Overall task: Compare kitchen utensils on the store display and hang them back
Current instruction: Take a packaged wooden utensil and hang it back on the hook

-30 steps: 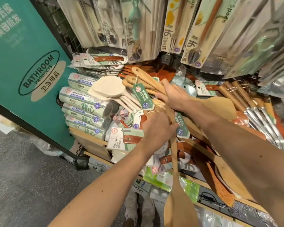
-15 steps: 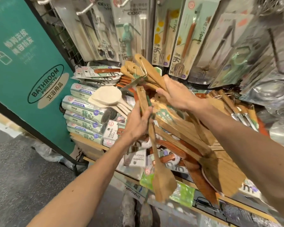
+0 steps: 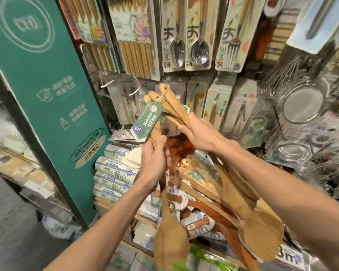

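My left hand (image 3: 155,159) grips the handle of a single light wooden spoon (image 3: 169,243), whose bowl hangs down toward me. A green price tag (image 3: 146,119) dangles beside the spoon's upper handle. My right hand (image 3: 199,132) is closed on a bunch of several wooden spatulas (image 3: 260,237); their handle ends (image 3: 160,94) point up at the display and their blades fan out low on the right. Two empty white hooks (image 3: 108,83) stick out of the wire rack just left of the handle ends.
Carded spoons (image 3: 176,34), a carded fork (image 3: 233,36) and chopstick packs (image 3: 137,57) hang above. Whisks and metal strainers (image 3: 301,102) hang at the right. A shelf below holds rolled bag packs (image 3: 114,173) and loose wooden utensils. A green "Bathroom Products" panel (image 3: 47,94) stands on the left.
Both hands have lifted the wooden utensils from the shelf pile up toward the hanging rack. The single spoon in my left hand has come apart from the bunch. The camera has tilted upward.
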